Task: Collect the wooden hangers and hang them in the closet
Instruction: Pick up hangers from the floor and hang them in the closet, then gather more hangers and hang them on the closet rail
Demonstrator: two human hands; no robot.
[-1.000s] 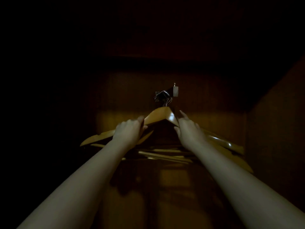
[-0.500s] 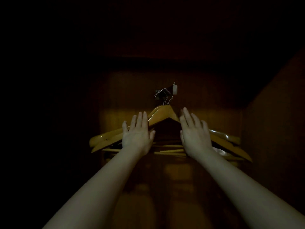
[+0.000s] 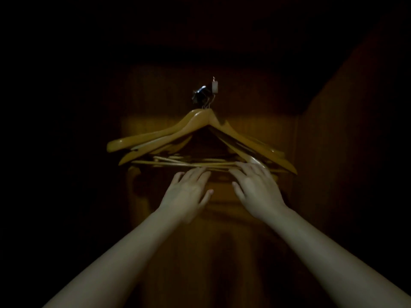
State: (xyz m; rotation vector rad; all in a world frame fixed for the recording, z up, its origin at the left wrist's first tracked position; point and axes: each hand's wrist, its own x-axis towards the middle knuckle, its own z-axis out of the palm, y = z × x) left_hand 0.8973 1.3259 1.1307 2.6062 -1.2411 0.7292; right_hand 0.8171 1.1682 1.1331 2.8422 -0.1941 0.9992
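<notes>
**Fig. Wooden hangers hung in closet; both hands open beneath them, nothing held.**

The wooden hangers (image 3: 195,125) hang as one bunch by their wire hooks (image 3: 208,105) from a metal fitting (image 3: 200,94) high on the closet back wall (image 3: 255,103). Long axis of bunch runs left–right, i.e. across the line of both forearms. The lower bars (image 3: 178,163) are fanned, not flush. Directly below the bars lie the left hand (image 3: 189,194) & right hand (image 3: 259,192), backs to camera. Each grip is slack, w/ fingers straight & spread. Right fingertips (image 3: 249,172) overlap the bars' right half; the left ones sit just under centre. Contact vs. small gap: cannot tell, light too dim. Judgement: hanging looks done. The hangers lie up & ahead of both grips, right marginally nearer, so withdrawal calls for a straight pull-back clear of the bars.
</notes>
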